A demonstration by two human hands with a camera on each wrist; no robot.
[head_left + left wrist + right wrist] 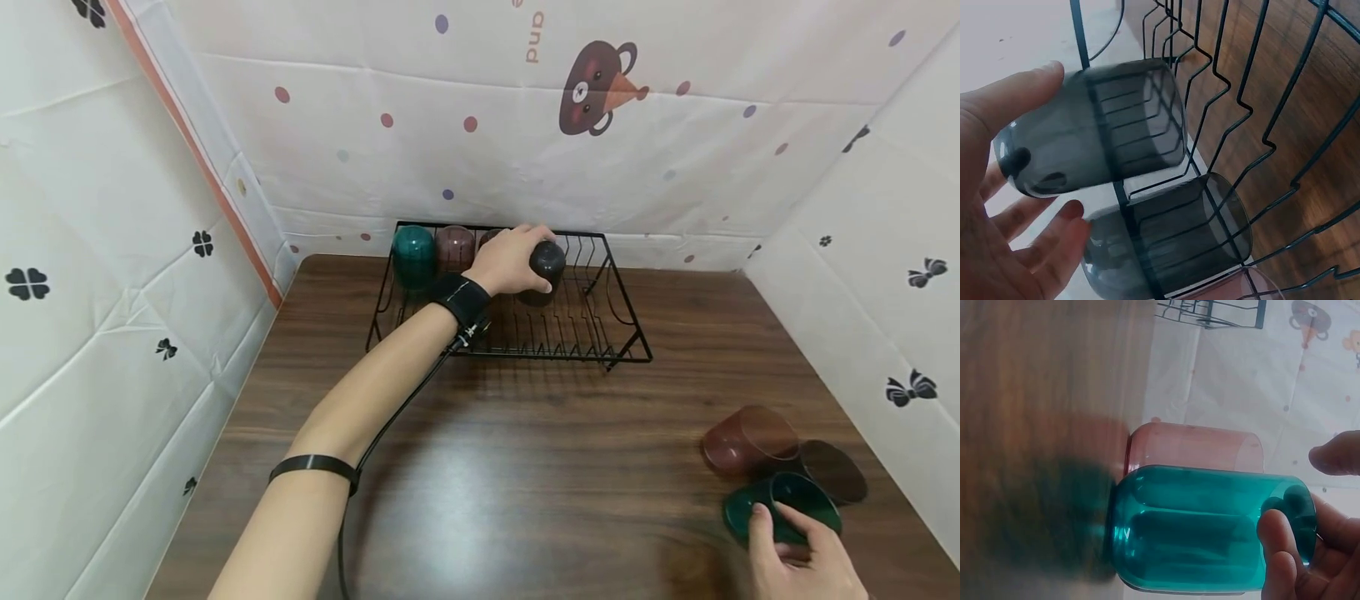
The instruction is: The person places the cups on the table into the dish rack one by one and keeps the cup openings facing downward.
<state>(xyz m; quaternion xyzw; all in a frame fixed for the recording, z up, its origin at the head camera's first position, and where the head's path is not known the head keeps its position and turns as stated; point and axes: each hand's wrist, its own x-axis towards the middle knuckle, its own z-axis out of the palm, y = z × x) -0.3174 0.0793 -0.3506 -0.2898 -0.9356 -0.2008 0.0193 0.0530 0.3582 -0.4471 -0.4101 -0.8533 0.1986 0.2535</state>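
Observation:
My left hand (510, 260) holds a dark grey see-through cup (547, 262), mouth down, at the black wire dish rack (633, 360). In the left wrist view, the thumb lies on one side of this cup (1141, 125), with fingertips showing through its base. Beside it in the rack stand another grey cup (1172, 234), a pink cup (454, 246) and a teal cup (414, 257). My right hand (806, 558) is at the rim of an upright teal cup (1197, 531) on the table. Its fingers touch the rim, while the thumb stands apart in the right wrist view.
Close behind the right hand's teal cup stand a pink cup (742, 442) and a dark cup (832, 471). The rack sits at the back of the wooden table (450, 467), against a printed white sheet (337, 108). A black cable (401, 408) runs along the left forearm.

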